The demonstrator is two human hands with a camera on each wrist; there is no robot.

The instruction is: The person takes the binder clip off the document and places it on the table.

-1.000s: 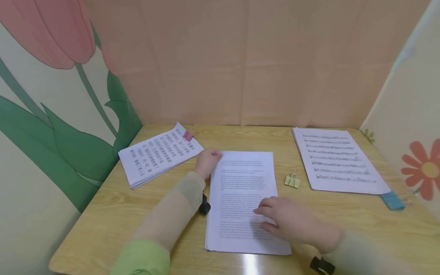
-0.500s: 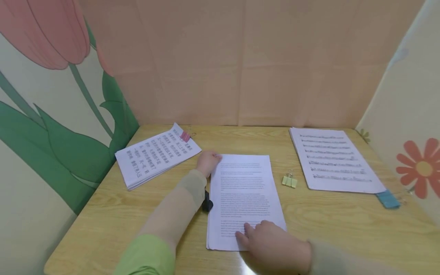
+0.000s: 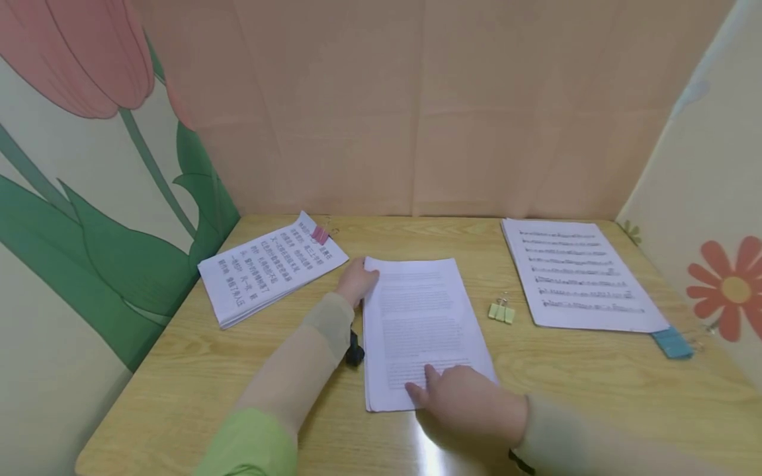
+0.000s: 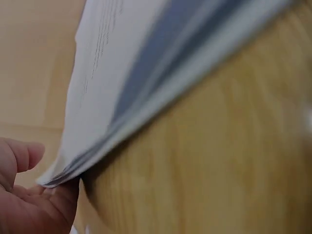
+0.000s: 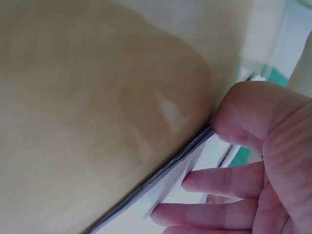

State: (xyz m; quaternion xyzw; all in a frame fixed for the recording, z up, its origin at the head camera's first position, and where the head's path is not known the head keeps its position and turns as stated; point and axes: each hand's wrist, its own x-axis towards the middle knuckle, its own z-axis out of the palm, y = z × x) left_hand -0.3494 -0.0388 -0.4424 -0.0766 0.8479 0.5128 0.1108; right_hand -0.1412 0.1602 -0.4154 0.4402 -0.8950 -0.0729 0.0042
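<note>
White paper stack [image 3: 419,317], printed side up

Grey print on the white middle paper stack [image 3: 417,330]; black characters on the white left stack [image 3: 268,272]; dark staves on the white right stack [image 3: 577,274]; pink left clip [image 3: 320,235], pale yellow middle clip [image 3: 501,313], blue right clip [image 3: 673,343]; yellow-tan, wood-grained surface [image 3: 196,390].
</note>
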